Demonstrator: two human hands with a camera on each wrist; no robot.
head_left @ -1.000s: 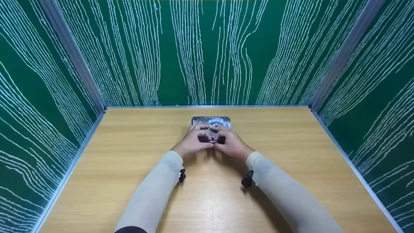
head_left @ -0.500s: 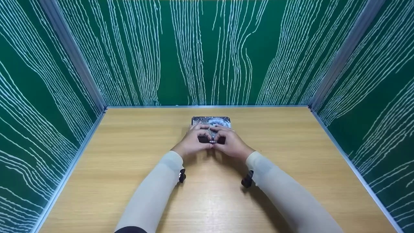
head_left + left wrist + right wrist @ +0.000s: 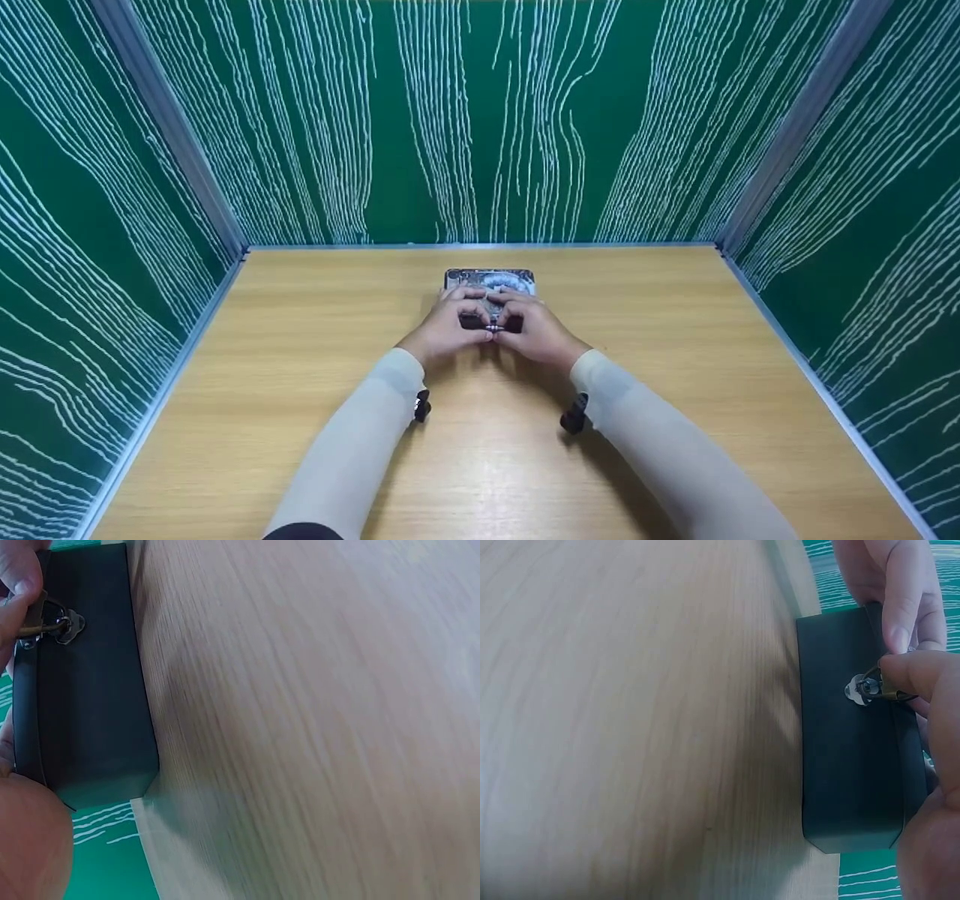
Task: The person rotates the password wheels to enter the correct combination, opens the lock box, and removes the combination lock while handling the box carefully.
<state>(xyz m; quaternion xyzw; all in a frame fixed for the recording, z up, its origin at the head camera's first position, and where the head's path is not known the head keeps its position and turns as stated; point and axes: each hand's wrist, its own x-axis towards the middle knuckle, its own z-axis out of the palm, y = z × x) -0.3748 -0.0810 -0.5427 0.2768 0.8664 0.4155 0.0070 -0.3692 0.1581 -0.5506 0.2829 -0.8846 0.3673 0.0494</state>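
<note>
On the table's far middle sits a small box (image 3: 489,277) with a patterned lid; the wrist views show its dark front (image 3: 94,705). A metal clasp (image 3: 857,690) with a loop and a brass-coloured piece is mounted at the middle of that front. My left hand (image 3: 448,324) lies over the lid's left side, its thumb and a finger pinching at the clasp. From the right, my right hand (image 3: 538,331) does the same, thumb tip right at the brass-coloured piece. Both thumbs meet in front of the box. The hands hide part of the lid.
The light wooden table (image 3: 300,322) extends around the box. Green walls (image 3: 495,150) with white wavy lines enclose its back and sides, with grey metal posts (image 3: 172,127) at the corners. A dark wrist camera (image 3: 574,415) hangs below the right sleeve.
</note>
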